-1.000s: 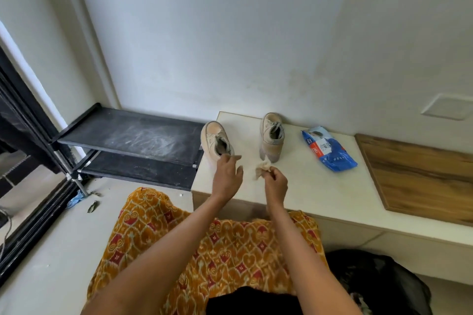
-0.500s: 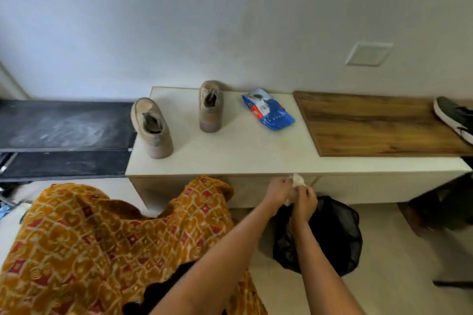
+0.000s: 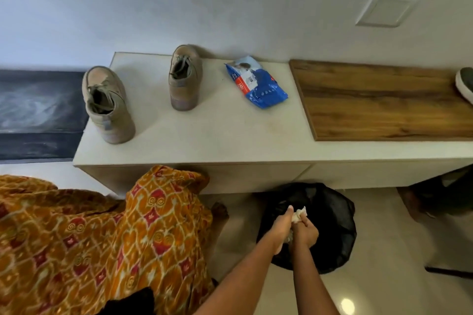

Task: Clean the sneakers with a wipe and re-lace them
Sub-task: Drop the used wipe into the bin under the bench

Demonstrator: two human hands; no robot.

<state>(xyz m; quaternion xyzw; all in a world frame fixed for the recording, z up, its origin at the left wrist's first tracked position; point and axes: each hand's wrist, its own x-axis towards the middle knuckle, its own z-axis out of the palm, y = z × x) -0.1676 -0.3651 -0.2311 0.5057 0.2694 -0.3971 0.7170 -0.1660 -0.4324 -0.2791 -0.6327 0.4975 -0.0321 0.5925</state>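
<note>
Two beige sneakers stand on the white bench (image 3: 217, 135), heels toward me: one (image 3: 107, 107) near the left end, the other (image 3: 184, 79) further back by the wall. Laces show loosely at their openings. A blue pack of wipes (image 3: 258, 84) lies to their right. Down below the bench, my left hand (image 3: 280, 227) and my right hand (image 3: 305, 234) are pressed together around a crumpled white wipe (image 3: 299, 213). They hold it just above a black bag (image 3: 330, 212) on the floor.
A wooden board (image 3: 378, 102) covers the bench's right part, with a dark shoe (image 3: 464, 82) at its far end. A black shelf (image 3: 33, 100) adjoins the bench on the left. My orange patterned garment (image 3: 102, 238) fills the lower left.
Both hands left the sneakers, drew back off the bench with the wipe and sank to the black bag. The view swung right and down.
</note>
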